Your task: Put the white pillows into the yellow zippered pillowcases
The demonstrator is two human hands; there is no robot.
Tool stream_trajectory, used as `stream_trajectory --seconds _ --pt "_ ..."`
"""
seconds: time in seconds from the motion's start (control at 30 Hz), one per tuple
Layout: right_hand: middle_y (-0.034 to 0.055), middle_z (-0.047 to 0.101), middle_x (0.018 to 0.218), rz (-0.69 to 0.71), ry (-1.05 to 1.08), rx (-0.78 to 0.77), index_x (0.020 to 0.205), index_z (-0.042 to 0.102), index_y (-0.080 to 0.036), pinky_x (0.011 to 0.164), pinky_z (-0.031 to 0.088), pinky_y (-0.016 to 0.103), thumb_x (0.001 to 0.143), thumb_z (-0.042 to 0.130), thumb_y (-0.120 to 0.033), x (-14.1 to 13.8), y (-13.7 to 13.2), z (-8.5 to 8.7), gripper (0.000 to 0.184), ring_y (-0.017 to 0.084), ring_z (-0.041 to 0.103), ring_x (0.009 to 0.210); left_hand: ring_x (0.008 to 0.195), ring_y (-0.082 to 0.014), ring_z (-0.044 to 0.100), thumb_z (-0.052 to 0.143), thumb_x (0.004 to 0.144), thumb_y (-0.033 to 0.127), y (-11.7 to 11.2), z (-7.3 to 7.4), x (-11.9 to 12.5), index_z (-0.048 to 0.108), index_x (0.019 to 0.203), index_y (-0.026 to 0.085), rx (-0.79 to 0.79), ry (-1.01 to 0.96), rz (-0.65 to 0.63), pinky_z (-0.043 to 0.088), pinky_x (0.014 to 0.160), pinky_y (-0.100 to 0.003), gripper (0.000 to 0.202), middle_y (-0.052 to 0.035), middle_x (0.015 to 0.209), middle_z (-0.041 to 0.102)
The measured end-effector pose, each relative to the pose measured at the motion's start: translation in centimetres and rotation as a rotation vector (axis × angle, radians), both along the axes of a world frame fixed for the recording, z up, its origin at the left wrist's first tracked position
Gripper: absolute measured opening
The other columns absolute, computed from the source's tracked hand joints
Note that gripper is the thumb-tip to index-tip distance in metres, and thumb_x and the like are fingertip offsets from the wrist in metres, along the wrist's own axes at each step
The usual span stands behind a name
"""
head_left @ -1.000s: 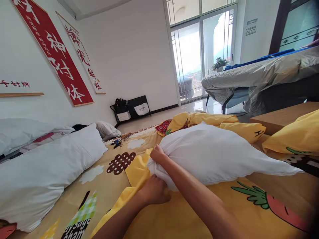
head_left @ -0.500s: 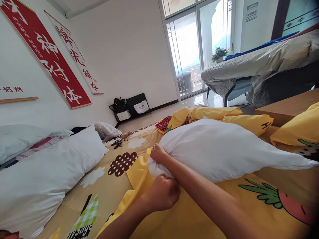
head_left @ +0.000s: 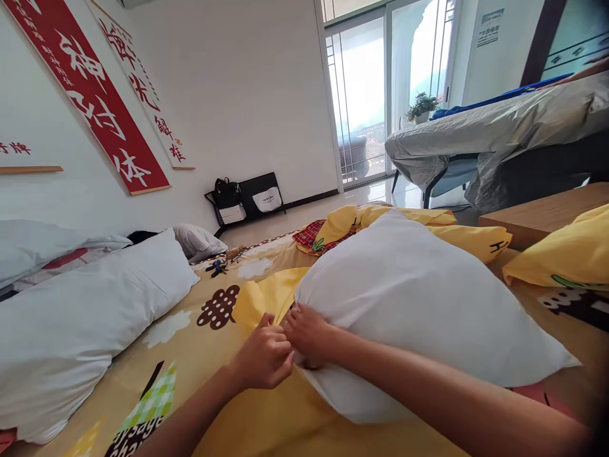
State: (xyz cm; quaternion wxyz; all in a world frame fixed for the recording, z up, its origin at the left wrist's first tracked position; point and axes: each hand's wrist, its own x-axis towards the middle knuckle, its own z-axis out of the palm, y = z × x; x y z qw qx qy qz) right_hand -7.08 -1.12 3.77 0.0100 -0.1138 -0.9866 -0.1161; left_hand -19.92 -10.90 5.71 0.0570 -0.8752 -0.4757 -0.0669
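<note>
A plump white pillow [head_left: 419, 304] lies on a yellow pillowcase [head_left: 266, 298] spread over the patterned bedsheet [head_left: 190, 343]. My right hand [head_left: 309, 333] is closed on the near left corner of the pillow. My left hand [head_left: 264, 358] sits right beside it, fingers pinched on the yellow pillowcase edge at that same corner. Both forearms reach in from the bottom of the view.
A second white pillow [head_left: 80, 324] lies at the left. Yellow bedding [head_left: 428, 225] is heaped behind, and another yellow pillow [head_left: 566, 254] at the right. Small toys [head_left: 219, 265] lie on the sheet. A wooden ledge [head_left: 537, 216], a covered table [head_left: 499, 133] and a glass door [head_left: 375, 95] stand beyond.
The pillow has been pulled nearer and lifted at its corner. My left hand rose from the sheet to meet my right hand at the pillow's corner, pinching the yellow cloth.
</note>
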Motion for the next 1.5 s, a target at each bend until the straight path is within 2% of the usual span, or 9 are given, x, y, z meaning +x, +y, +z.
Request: stream_trajectory --seconds 0.1,0.23,0.4,0.47,0.67,0.83,1.1,1.27,1.5 --pt "0.0114 0.068 0.105 -0.074 0.073 0.012 0.095 0.068 -0.021 0.090 0.041 0.041 0.081 0.058 -0.024 -1.6 -1.0 -2.0 0.017 0.029 0.058 0.101 0.058 -0.0129 0.045 0.042 0.084 0.026 -0.2 -0.5 2.1 0.040 0.054 0.019 0.089 -0.033 -0.081 0.035 0.082 -0.037 0.031 -0.0006 0.052 0.051" --pt "0.0112 0.069 0.104 -0.131 0.120 -0.005 0.100 0.068 -0.021 0.091 0.042 0.041 0.086 0.054 -0.024 -1.3 -1.0 -1.1 0.021 0.028 0.060 0.100 0.065 -0.0146 0.048 0.039 0.087 0.025 -0.1 -1.0 1.6 0.041 0.057 0.019 0.141 -0.105 -0.031 0.033 0.081 -0.038 0.030 -0.0011 0.056 0.052" --pt "0.0037 0.069 0.111 0.044 0.099 -0.438 0.116 0.067 -0.026 0.091 0.044 0.030 0.066 0.078 -0.046 3.7 3.9 6.2 0.055 0.023 0.062 0.104 0.072 -0.0158 0.050 0.035 0.086 0.017 -0.6 -2.2 -0.1 0.043 0.064 0.018 0.106 -0.184 0.028 0.032 0.075 -0.035 0.023 -0.0027 0.067 0.056" --pt "0.0036 0.063 0.125 -0.020 0.203 -0.455 0.126 0.061 -0.026 0.097 0.040 0.029 0.077 0.069 -0.044 5.7 7.6 8.5 0.053 0.021 0.057 0.115 0.075 -0.0170 0.050 0.039 0.084 0.017 -1.1 -2.8 0.3 0.044 0.065 0.019 0.093 -0.156 -0.001 0.032 0.075 -0.035 0.020 -0.0034 0.068 0.057" --pt "0.0184 0.052 0.138 -0.486 0.184 -0.366 0.147 0.036 -0.013 0.106 0.031 0.045 0.064 0.075 -0.061 7.4 13.5 6.5 0.104 0.034 0.048 0.126 0.073 -0.0169 0.054 0.042 0.083 0.017 -0.8 -2.6 1.4 0.046 0.064 0.018 0.017 -0.101 0.097 0.033 0.083 -0.038 0.019 -0.0025 0.068 0.060" --pt "0.0180 0.069 0.109 -0.449 0.107 -0.241 0.114 0.067 -0.011 0.093 0.042 0.040 0.055 0.081 -0.059 6.8 9.9 4.7 0.077 0.034 0.063 0.103 0.083 -0.0223 0.059 0.040 0.084 0.017 1.6 -1.6 1.4 0.057 0.076 0.016 0.030 0.031 0.381 0.029 0.096 -0.050 0.018 -0.0076 0.079 0.066" --pt "0.0139 0.071 0.090 -0.441 0.116 -0.051 0.102 0.067 -0.015 0.074 0.046 0.034 0.068 0.074 -0.049 7.5 3.6 5.0 0.048 0.030 0.066 0.087 0.111 -0.0330 0.053 0.041 0.085 0.013 6.5 0.0 1.2 0.056 0.114 0.013 0.113 0.212 0.665 0.030 0.098 -0.053 0.033 -0.0198 0.116 0.060" --pt "0.0137 0.071 0.085 -0.398 0.091 -0.018 0.092 0.070 -0.016 0.069 0.045 0.032 0.077 0.061 -0.027 7.0 1.3 4.8 0.020 0.028 0.067 0.082 0.098 -0.0282 0.062 0.039 0.086 0.011 9.5 1.0 0.7 0.062 0.103 0.014 0.100 0.146 0.746 0.033 0.097 -0.049 0.028 -0.0166 0.101 0.069" --pt "0.0107 0.070 0.078 -0.312 0.104 0.006 0.091 0.068 -0.018 0.066 0.042 0.031 0.083 0.048 -0.013 6.3 -1.3 5.1 0.022 0.024 0.066 0.078 0.091 -0.0242 0.065 0.049 0.083 0.024 10.9 4.4 4.4 0.066 0.096 0.018 0.123 -0.025 0.720 0.044 0.074 -0.031 0.022 -0.0102 0.095 0.071"
